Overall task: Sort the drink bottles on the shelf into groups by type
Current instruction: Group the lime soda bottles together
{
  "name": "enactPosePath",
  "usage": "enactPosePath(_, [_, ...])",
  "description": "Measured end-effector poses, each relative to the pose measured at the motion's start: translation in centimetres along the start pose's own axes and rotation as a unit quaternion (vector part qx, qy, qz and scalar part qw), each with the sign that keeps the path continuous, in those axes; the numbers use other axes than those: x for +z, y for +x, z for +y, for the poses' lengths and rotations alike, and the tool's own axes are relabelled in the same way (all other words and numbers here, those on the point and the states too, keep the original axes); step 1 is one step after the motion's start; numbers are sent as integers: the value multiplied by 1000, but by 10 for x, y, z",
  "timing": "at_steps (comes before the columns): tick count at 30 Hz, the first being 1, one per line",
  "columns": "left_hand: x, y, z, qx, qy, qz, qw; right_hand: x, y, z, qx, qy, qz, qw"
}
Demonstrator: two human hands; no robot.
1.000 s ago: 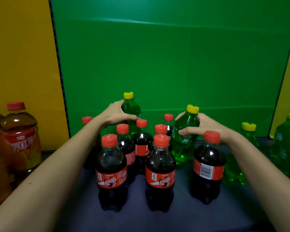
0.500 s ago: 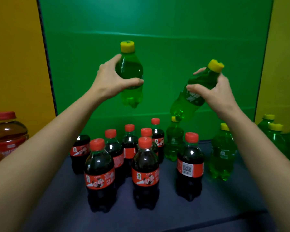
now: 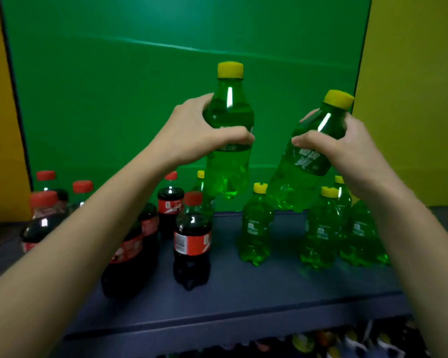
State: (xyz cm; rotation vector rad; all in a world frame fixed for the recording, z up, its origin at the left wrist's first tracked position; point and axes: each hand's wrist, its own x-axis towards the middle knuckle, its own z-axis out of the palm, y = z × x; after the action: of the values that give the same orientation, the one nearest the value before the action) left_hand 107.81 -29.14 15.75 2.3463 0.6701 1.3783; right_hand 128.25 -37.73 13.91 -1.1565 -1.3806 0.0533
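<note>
Green drink bottles (image 3: 254, 228) stand grouped at the lower right of the dark shelf (image 3: 243, 301) and red-capped cola bottles (image 3: 192, 241) at the lower left, while mid-frame above them your left hand (image 3: 189, 135) clasps an upright green bottle (image 3: 228, 171) and your right hand (image 3: 347, 151) clasps a tilted green bottle (image 3: 295, 182), cap leaning right.

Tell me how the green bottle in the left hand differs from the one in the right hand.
The left-hand bottle is upright; the right-hand bottle tilts, cap toward the right. The left-hand bottle's cap sits higher in the picture than the right-hand bottle's. The right-hand bottle's label shows white print; the left-hand bottle's is barely visible. Both are green with yellow caps, held clear of the shelf.
</note>
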Motion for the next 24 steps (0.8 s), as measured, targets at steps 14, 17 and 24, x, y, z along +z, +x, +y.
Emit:
enactPosePath(14, [121, -92, -27, -162, 156, -8, 974, -1, -68, 100, 83, -73, -125, 986])
enactPosePath(17, [129, -100, -35, -167, 146, 6, 975, 10, -68, 108, 89, -85, -114, 986])
enactPosePath(24, [149, -109, -55, -167, 79, 62, 981, 26, -74, 130, 100, -62, -84, 990])
